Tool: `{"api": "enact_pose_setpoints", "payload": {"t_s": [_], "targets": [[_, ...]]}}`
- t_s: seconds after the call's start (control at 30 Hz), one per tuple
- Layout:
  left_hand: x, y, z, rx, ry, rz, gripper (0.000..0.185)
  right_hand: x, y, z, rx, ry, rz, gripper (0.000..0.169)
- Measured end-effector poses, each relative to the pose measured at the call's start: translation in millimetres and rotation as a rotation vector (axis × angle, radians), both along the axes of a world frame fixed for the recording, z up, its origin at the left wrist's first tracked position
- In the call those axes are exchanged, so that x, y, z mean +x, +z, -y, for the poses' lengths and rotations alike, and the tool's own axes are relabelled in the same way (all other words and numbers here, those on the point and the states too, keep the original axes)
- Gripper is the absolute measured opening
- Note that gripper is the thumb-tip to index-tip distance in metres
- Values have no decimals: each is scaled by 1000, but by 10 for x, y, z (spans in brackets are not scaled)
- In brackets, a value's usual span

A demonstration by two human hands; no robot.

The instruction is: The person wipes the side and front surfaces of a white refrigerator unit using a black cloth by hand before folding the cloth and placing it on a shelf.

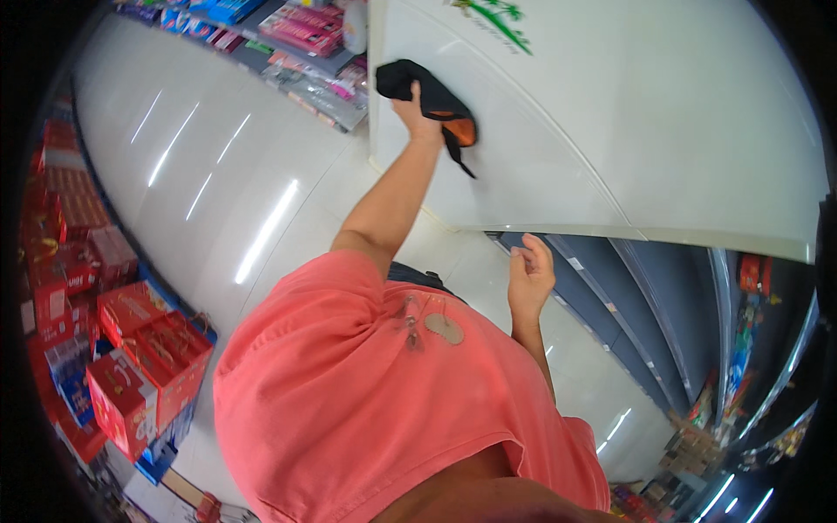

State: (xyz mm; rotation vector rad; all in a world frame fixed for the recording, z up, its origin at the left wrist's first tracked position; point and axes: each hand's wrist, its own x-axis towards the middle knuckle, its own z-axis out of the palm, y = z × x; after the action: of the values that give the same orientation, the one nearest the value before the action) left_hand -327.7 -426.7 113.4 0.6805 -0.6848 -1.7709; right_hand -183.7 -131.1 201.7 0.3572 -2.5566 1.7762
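Observation:
My left hand (416, 119) grips a black cloth item (439, 91) with an orange lining, perhaps a cap or mitt; its exact kind is unclear. Its dark fabric lies against or close to a large glossy white panel (562, 124), and a narrow black strap or tail hangs below the wrist. Part of my left hand is hidden by the fabric. My right hand (533, 281) is raised in front of my body, its fingers loosely curled and nothing visible in it. That hand is near the lower edge of the panel, apart from it.
Grey metal shelves (628, 307) run below the panel at right. Packaged goods (307, 29) fill shelving at upper left. Stacked red gift boxes (124, 392) stand at left beside the shiny tiled floor (216, 189). Cardboard boxes (690, 450) sit at lower right.

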Motion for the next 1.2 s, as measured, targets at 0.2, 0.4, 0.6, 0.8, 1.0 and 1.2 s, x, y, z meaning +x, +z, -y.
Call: {"api": "enact_pose_setpoints", "payload": {"t_s": [0.2,0.4,0.6,0.8,1.0,1.2], "targets": [[327,982,-620,-740,86,365,77,-52,-158,303,47,116,43,25],[68,888,154,-573,144,245,74,-66,-86,613,67,217,72,26],[-104,-239,922,200,-35,-235,26,10,-121,645,152,180,176,27],[60,-247,1160,199,-314,-170,25,102,-160,399,82,126,173,26],[276,1060,997,-190,-293,-165,41,188,-205,39,206,112,336,22],[205,776,1088,-462,-186,46,39,191,-260,-192,252,107,391,21]]}}
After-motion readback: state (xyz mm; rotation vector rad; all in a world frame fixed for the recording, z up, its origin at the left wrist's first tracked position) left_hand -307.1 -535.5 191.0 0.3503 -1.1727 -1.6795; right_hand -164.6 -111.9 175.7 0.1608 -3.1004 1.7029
